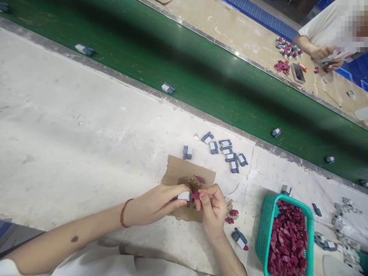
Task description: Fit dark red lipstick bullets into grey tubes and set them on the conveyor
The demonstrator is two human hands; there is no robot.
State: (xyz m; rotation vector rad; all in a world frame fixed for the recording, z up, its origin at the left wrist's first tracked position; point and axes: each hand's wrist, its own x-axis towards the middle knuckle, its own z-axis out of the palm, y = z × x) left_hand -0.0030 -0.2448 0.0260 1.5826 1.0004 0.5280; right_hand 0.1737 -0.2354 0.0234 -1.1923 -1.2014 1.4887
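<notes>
Over a piece of brown cardboard, my left hand is closed around a small grey-white and dark blue plastic part. My right hand pinches a small maroon piece at the right end of that part; the two look to be touching. A wet brownish smear lies on the cardboard, with a loose maroon piece beside it. More maroon pieces lie right of my right hand. Nearby is a grey-blue part with a maroon tip.
Several grey-blue parts lie beyond the cardboard. A green basket full of maroon pieces stands at right, with grey pieces beyond it. A green conveyor belt carries spaced-out parts. Across it, another person's hands work at a bench.
</notes>
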